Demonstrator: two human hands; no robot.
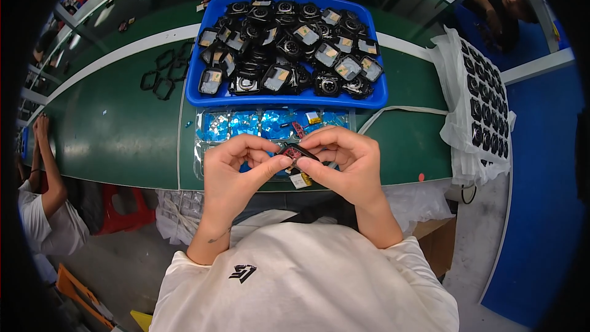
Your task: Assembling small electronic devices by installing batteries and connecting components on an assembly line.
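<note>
Between both hands, over the near edge of the table, is a small black smartwatch case [304,150] with a red circuit board [292,153] in it. My left hand [232,172] pinches its left side, thumb on the board. My right hand [350,163] grips the right side, its thumb pressing on the case's lower part. Just below the case hangs a small silver battery [300,181] with a yellow end. Behind the hands, a transparent compartment tray [201,147] holds blue-filmed pieces, a loose red board [298,129] and another battery [313,117].
A blue bin [286,101] piled with black watch cases stands beyond the tray. Black frames [165,89] lie left of it on the green table [123,129]. At right, watch parts sit in rows on a white-wrapped tray [452,80]. Other people work at left and far right.
</note>
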